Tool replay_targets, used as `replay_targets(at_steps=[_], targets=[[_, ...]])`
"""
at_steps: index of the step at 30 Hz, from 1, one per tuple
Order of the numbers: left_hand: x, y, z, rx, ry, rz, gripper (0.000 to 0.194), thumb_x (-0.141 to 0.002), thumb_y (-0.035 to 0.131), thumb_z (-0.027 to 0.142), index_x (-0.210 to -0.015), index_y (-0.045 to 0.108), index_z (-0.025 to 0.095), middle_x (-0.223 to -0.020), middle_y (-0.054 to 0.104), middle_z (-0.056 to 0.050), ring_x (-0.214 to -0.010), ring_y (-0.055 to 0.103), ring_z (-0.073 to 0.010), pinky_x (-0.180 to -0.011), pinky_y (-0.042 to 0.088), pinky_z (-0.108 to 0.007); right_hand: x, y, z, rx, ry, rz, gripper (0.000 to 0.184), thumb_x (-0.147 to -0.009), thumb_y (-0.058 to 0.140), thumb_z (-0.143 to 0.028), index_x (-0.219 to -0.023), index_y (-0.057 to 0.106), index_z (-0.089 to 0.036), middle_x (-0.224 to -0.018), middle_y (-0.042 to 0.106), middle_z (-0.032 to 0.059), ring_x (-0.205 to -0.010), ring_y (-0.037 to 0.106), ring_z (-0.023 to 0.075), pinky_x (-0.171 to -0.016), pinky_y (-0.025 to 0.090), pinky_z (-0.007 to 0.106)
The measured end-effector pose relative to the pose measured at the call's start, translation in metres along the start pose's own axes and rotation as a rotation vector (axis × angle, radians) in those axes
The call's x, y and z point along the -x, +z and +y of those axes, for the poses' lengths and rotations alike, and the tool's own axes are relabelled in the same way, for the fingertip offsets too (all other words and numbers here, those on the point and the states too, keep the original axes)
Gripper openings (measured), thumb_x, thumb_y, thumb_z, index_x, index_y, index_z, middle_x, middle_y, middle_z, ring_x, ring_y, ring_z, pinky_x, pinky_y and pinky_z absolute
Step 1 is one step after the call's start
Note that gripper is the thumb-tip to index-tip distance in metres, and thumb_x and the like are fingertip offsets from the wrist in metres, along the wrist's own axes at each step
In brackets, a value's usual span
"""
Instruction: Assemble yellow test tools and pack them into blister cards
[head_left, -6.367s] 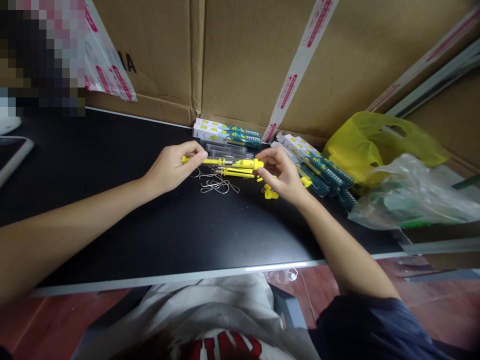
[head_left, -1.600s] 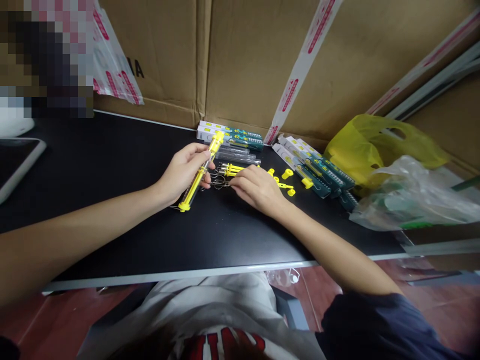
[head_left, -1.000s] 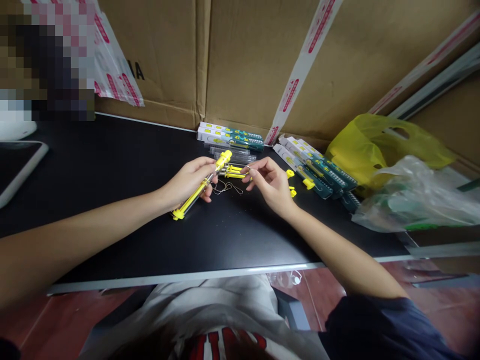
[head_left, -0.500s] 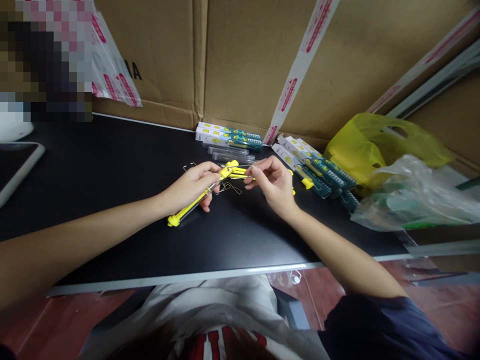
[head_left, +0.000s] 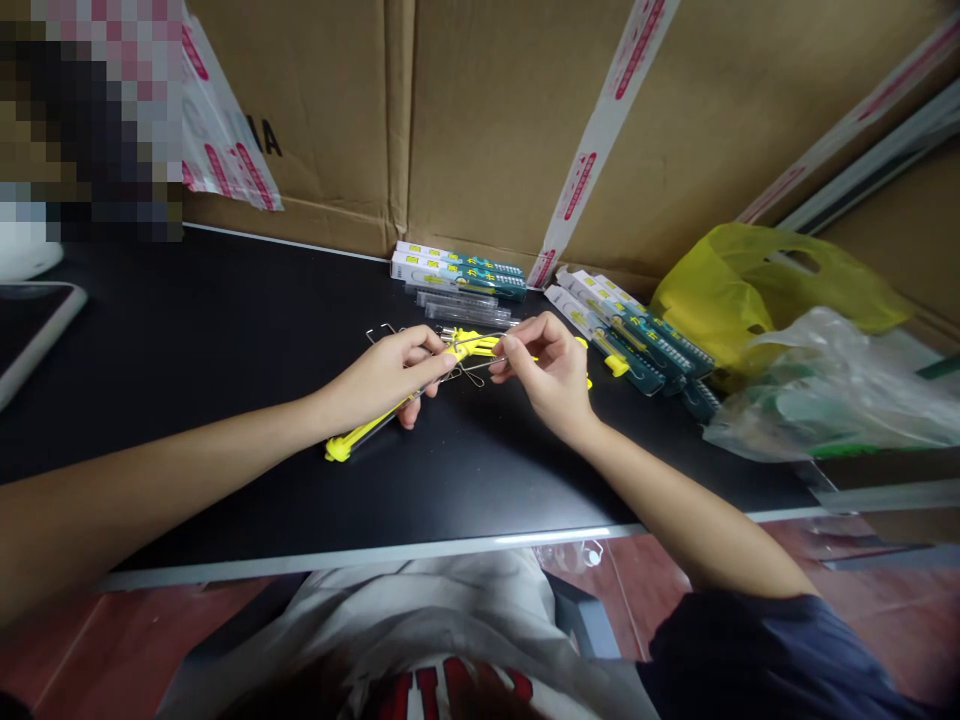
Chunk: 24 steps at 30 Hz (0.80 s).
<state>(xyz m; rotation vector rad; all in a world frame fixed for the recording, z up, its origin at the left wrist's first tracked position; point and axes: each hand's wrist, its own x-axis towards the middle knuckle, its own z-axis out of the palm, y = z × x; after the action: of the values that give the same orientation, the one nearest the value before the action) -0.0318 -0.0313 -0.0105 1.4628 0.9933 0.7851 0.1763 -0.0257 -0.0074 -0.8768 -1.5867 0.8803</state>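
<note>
My left hand (head_left: 409,370) is closed around a slim yellow spring scale (head_left: 352,443), which slants down toward the near left. My right hand (head_left: 544,370) pinches a thin metal wire hook (head_left: 480,365) between thumb and fingertips. The hook meets the yellow end of the scale; whether it is threaded through cannot be made out. Behind the hands lie more yellow scale parts (head_left: 480,343), partly covered by my fingers. Loose wire hooks (head_left: 470,379) rest on the black table between my hands.
Clear plastic tubes (head_left: 465,310) lie in front of printed boxes (head_left: 457,270). Several more boxes (head_left: 637,330) lie at the right, beside a yellow plastic bag (head_left: 705,290) and a clear bag (head_left: 832,390). A tablet-like device (head_left: 37,325) is on the left. Cardboard (head_left: 480,130) stands behind.
My left hand has tilted the spring scale, its lower end shifting slightly left and down. The wire hook in my right hand now lies against the scale's upper end.
</note>
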Motion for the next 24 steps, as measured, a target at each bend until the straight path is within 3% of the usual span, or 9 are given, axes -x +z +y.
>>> replay_targets(at_steps=[8,14,16,19,24], targets=[[0.001,-0.001,0.001,-0.048,0.02,0.015,0.025,-0.092,0.053,0.043,-0.085,0.045,0.02,-0.059,0.054,0.007,-0.033,0.05,-0.0065,-0.033,0.037,-0.016,0.005,0.007,-0.007,-0.028,0.014,-0.022,0.027,-0.085,0.067,-0.04,-0.081,0.05,-0.019,-0.077,0.062,-0.0019,-0.059,0.065,0.0085,-0.054,0.059,0.022],[0.002,0.003,0.002,0.009,0.048,0.02,0.024,-0.092,0.055,0.041,-0.085,0.046,0.02,-0.057,0.053,0.007,-0.032,0.049,-0.0059,-0.032,0.038,-0.015,0.013,0.015,-0.007,-0.076,0.066,-0.194,0.029,-0.09,0.059,-0.046,-0.083,0.052,-0.019,-0.07,0.061,-0.0027,-0.058,0.063,0.0085,-0.058,0.057,0.022],[0.002,0.005,0.003,0.043,0.015,-0.029,0.024,-0.092,0.054,0.041,-0.084,0.045,0.02,-0.057,0.054,0.007,-0.032,0.048,-0.0057,-0.032,0.037,-0.014,0.014,0.015,-0.004,-0.051,0.049,-0.252,0.036,-0.093,0.051,-0.05,-0.08,0.056,-0.017,-0.07,0.061,-0.001,-0.06,0.063,0.0087,-0.06,0.056,0.022],[0.003,0.007,0.003,0.113,-0.063,-0.095,0.023,-0.093,0.052,0.039,-0.084,0.045,0.02,-0.057,0.054,0.007,-0.031,0.047,-0.005,-0.03,0.036,-0.014,0.014,0.014,-0.001,-0.023,0.021,-0.239,0.047,-0.096,0.041,-0.055,-0.075,0.058,-0.016,-0.067,0.06,0.0,-0.059,0.062,0.0089,-0.061,0.055,0.022],[0.002,0.008,0.004,0.19,-0.131,-0.124,0.019,-0.094,0.049,0.037,-0.085,0.044,0.021,-0.058,0.054,0.007,-0.03,0.045,-0.0053,-0.028,0.038,-0.015,0.012,0.012,-0.001,-0.019,0.039,-0.209,0.049,-0.096,0.042,-0.054,-0.071,0.06,-0.016,-0.063,0.06,0.0001,-0.056,0.061,0.0089,-0.056,0.053,0.021]])
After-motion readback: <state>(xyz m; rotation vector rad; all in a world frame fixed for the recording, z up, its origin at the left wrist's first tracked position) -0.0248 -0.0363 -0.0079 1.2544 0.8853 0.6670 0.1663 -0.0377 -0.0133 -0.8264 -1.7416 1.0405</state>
